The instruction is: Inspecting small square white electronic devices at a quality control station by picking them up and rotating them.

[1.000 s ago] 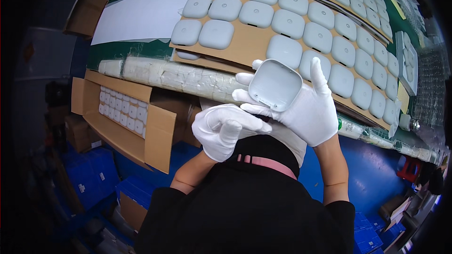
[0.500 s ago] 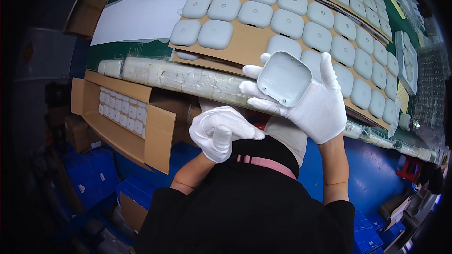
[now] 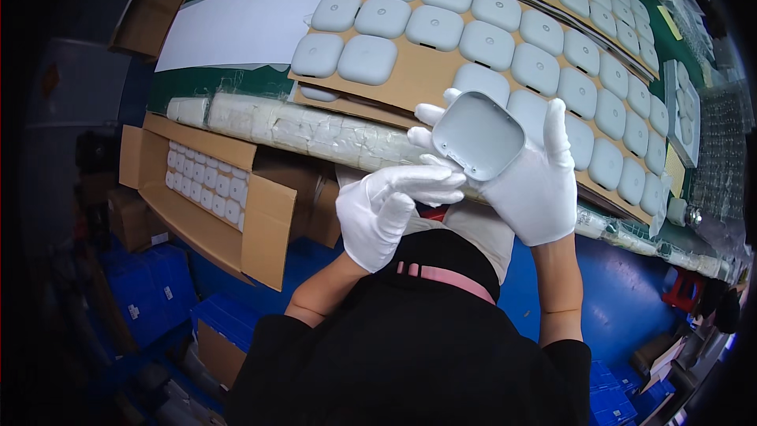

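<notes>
I log the right hand [image 3: 532, 189], gloved in white, palm up and spread wide: thumb upright and clear, fingers fanned out behind a pale grey cover [image 3: 479, 136] that rests on them, hollow side up. The cover is held above the counter's front edge, partly overlapping the cardboard sheet [image 3: 422, 75] in my view; small dark marks show along its lower left rim. I note the left hand [image 3: 378, 209], also gloved, just beside the cover's lower left corner, fingers nearly straight and close together, thumb apart; I see nothing in its grasp and cannot tell whether its fingertips touch the cover or the other glove. On the counter [image 3: 185, 88], the cardboard sheet carries rows of similar covers [image 3: 435, 28], domed side up, with bare board toward its front edge. White paper [image 3: 244, 20] lies beyond the sheet's left edge. Plastic-wrapped padding [image 3: 303, 128] lines the counter's front edge. Below its left end stands an open box [image 3: 266, 229] of small pale pieces [image 3: 206, 183].
</notes>
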{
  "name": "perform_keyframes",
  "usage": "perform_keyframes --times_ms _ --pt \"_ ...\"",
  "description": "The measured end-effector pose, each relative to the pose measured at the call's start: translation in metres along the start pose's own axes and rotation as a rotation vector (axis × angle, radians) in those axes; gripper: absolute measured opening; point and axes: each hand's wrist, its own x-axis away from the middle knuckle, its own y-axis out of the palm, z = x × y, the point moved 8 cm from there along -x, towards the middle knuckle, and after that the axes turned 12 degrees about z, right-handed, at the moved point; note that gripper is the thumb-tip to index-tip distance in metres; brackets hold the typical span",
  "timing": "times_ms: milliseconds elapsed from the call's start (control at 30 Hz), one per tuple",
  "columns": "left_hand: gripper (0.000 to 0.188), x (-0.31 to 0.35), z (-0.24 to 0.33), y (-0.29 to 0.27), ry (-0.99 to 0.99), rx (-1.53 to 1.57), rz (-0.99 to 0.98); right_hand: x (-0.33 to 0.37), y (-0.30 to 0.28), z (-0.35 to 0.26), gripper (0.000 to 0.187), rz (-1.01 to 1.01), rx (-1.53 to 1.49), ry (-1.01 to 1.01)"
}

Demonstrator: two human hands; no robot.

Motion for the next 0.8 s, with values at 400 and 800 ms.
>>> perform_keyframes --times_ms 400,800 --pt "0.031 -0.017 -0.018 -0.037 -0.336 -0.086 0.147 -0.004 0.05 0.012 0.067 -0.051 2.032 -0.994" --pt "0.031 -0.05 -0.016 -0.058 -0.212 -0.111 0.214 -0.042 0.073 0.003 0.059 0.085 2.035 -1.092"
